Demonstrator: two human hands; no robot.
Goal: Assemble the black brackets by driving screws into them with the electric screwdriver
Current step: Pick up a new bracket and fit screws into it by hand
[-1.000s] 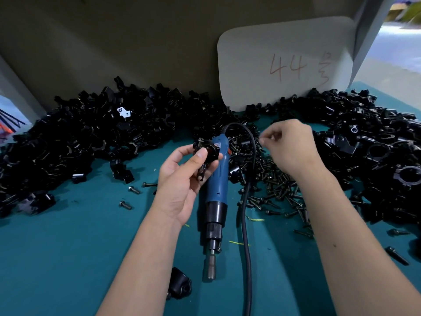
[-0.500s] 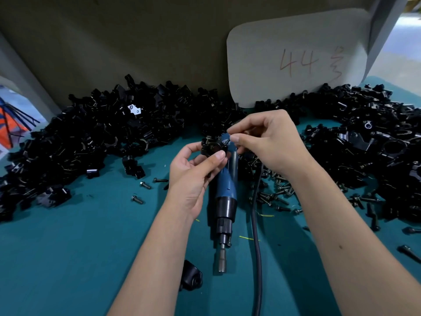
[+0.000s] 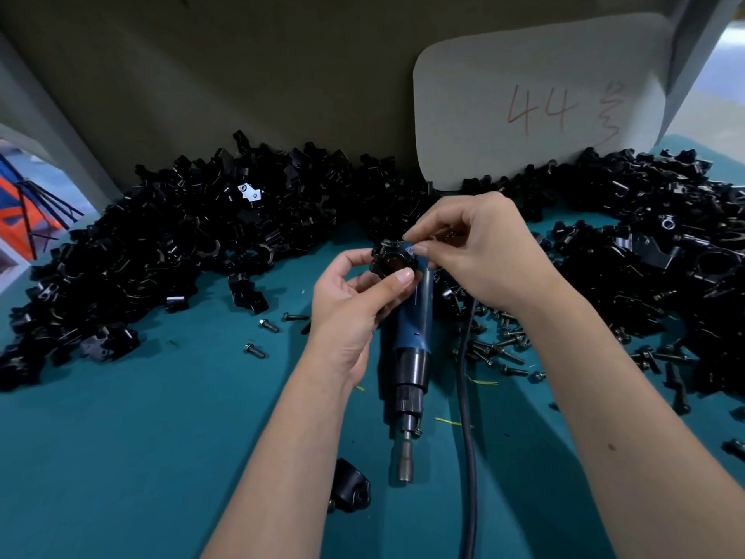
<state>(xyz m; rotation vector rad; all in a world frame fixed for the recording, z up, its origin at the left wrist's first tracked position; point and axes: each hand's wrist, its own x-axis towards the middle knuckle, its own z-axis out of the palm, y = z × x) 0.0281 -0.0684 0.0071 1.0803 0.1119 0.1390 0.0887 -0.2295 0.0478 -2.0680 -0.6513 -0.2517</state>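
Above the screwdriver (image 3: 411,344) lying lengthwise toward you, your left hand (image 3: 354,300) grips the bracket (image 3: 390,261); your right hand (image 3: 479,248), touching its right edge, pinches something too small to identify.

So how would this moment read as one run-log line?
left hand: holds bracket | right hand: pinching at bracket top | screwdriver: lying on table, untouched

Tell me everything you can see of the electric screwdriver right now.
The electric screwdriver lies flat on the teal table, unheld. It has a blue body, a black ribbed collar and a metal socket tip pointing toward the person. A black cable runs alongside. Its far end is hidden behind the bracket and both hands.
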